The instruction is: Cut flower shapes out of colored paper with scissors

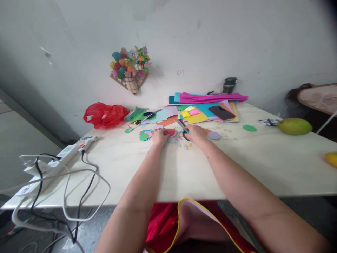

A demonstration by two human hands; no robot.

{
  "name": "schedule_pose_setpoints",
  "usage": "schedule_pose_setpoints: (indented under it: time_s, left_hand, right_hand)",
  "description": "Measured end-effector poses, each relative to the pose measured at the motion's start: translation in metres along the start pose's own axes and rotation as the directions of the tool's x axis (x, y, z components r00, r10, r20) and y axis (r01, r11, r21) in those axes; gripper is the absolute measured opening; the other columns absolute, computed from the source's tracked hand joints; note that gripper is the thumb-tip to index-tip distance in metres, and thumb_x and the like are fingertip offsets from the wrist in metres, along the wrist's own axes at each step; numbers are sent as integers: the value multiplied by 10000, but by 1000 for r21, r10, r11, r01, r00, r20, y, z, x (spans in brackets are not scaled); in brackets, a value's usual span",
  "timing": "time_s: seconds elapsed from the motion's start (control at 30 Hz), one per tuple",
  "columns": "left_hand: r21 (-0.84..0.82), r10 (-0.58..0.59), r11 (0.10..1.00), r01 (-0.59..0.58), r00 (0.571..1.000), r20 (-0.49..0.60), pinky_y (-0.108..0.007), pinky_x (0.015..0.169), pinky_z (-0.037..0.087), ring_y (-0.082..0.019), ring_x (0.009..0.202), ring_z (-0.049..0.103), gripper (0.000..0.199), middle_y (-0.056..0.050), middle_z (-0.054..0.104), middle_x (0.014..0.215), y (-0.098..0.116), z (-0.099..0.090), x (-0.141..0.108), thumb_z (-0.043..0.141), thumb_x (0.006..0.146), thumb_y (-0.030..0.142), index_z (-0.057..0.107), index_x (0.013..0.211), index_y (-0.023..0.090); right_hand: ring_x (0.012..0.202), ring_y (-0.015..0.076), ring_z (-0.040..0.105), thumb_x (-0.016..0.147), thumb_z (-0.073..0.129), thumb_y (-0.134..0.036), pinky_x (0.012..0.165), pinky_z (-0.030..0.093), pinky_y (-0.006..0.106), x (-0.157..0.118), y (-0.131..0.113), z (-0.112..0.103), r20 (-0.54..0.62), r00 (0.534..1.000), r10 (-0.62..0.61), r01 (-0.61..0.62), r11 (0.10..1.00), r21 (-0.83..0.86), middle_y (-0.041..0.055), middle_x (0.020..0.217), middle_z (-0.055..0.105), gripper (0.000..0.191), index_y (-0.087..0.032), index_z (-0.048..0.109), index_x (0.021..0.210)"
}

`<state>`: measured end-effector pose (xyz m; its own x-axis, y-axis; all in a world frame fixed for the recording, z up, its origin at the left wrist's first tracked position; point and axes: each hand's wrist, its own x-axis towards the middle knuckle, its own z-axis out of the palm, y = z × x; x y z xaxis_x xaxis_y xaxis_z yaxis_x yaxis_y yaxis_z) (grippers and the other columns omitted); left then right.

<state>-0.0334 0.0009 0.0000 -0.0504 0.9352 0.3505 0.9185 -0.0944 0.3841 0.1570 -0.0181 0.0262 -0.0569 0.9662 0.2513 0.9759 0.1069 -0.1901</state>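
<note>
Now touching one flat, round red disc (171, 132) with the left hand (159, 136) on the smooth, pale table (184, 175); cannot tell whether pinched or merely pressed. Gripping one pair of metal scissors (181, 123) in the right hand (194, 133), fingers curled round the dark handles, near the disc. Between both hands, see tiny scraps (179, 140); to the right, one lilac oval (214, 135) and one green oval (249, 128); to the left, scalloped cutouts (144, 135); farther back, one crumpled red plastic bag (105, 115).

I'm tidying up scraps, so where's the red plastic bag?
In the head view, the bag is at the table's back left, left of the green sheet.
</note>
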Motion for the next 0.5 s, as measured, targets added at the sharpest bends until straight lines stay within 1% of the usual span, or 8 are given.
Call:
schedule_pose_setpoints:
  time_s: [0.1, 0.2, 0.3, 0.37, 0.5]
  left_hand:
    - [-1, -26, 1000, 26, 1000, 11, -389, 1008, 390, -291, 1134, 577, 196, -94, 737, 1078, 1, 0, 0, 702, 801, 311, 764, 962, 219]
    - [-21, -46, 999, 46, 999, 9, -402, 1014, 390, -285, 1132, 581, 172, -83, 744, 1070, 1, 0, -1, 702, 792, 299, 756, 939, 227]
    - [-58, -29, 998, 27, 999, -33, -460, 1044, 362, -300, 1138, 580, 113, -86, 736, 1111, 0, -1, -1, 711, 763, 248, 761, 865, 235]
    - [-82, -17, 997, 12, 998, -64, -483, 1059, 346, -309, 1134, 585, 86, -92, 738, 1102, -1, -1, 0, 710, 744, 208, 765, 806, 231]
    - [-140, -15, 990, -4, 991, -133, -426, 1008, 414, -287, 1052, 625, 131, -80, 756, 970, -2, -1, 3, 662, 738, 150, 764, 726, 231]
  right_hand:
    - [1051, 279, 677, 862, 599, -399, 808, 485, 322, -1, 0, -1, 14, 1000, -4, 4, 1000, -8, 144, 1098, 734, 376, -211, 701, 1172]
    - [1065, 290, 672, 847, 615, -409, 815, 484, 328, -1, 0, -2, 53, 998, -14, 14, 1000, 0, 144, 1104, 737, 365, -205, 723, 1129]
    - [1078, 296, 666, 825, 640, -431, 825, 482, 333, -2, -1, -4, 74, 997, -36, 35, 999, 20, 144, 1118, 737, 370, -205, 740, 1100]
    - [1084, 293, 663, 819, 645, -430, 826, 482, 331, -3, -2, -4, 76, 996, -49, 46, 998, 37, 138, 1124, 738, 375, -212, 740, 1108]
    - [1075, 288, 665, 809, 657, -403, 827, 481, 326, -4, -3, -6, 85, 995, -50, 46, 998, 50, 136, 1122, 739, 367, -216, 739, 1114]
